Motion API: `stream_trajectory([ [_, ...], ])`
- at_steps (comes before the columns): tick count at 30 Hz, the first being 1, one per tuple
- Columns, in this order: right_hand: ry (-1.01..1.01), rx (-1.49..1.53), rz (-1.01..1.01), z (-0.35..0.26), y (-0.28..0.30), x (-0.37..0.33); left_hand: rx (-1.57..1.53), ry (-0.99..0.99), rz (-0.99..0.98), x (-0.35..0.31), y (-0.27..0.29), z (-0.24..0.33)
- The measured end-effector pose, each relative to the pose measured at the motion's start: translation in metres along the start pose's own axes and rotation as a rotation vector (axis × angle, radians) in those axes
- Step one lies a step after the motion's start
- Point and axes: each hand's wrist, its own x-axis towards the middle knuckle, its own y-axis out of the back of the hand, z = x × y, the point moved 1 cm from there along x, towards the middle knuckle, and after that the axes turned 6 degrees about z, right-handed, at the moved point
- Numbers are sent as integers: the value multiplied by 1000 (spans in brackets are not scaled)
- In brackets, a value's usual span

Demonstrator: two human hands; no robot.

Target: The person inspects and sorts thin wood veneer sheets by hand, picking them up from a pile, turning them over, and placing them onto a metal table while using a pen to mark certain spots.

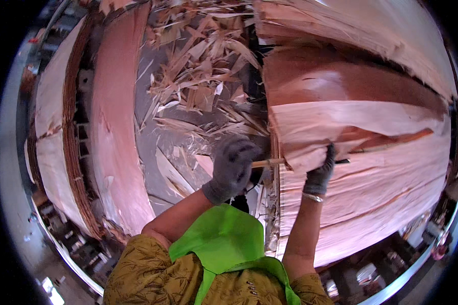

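My left hand (232, 165), in a grey glove, is closed at the near end of the scrap-covered surface. Out of it, toward the right, juts a narrow pale wooden strip (267, 162) that reaches the edge of the veneer stack. My right hand (320, 175), gloved in grey too, is closed over the stack's top veneer sheet (361, 190), beside a torn, lifted flap of veneer (305, 152). A short dark end (342, 161) sticks out past its fingers; I cannot make out what it belongs to.
Torn veneer scraps (203, 61) lie heaped on the grey surface (155, 109) ahead. Long veneer sheets (118, 101) and a thick veneer stack (53, 101) stand at the left. More veneer (361, 25) curves along the far right. A dark gap (257, 66) runs beside the right stack.
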Motion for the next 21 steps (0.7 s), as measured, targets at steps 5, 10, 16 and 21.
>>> stream_trajectory([
  [5, -17, -50, -287, -38, -2, 2, -917, 749, 484, 22, 12, -18],
  [10, 644, -741, 29, -82, -84, -35, -812, 751, 451, 24, 19, -121],
  [16, 1138, -1448, -66, -134, -82, -67, -1324, 983, -233, -15, -131, -132],
  [21, 1454, -1762, -58, -144, -81, -91, -1263, 964, -310, 44, -231, -101],
])
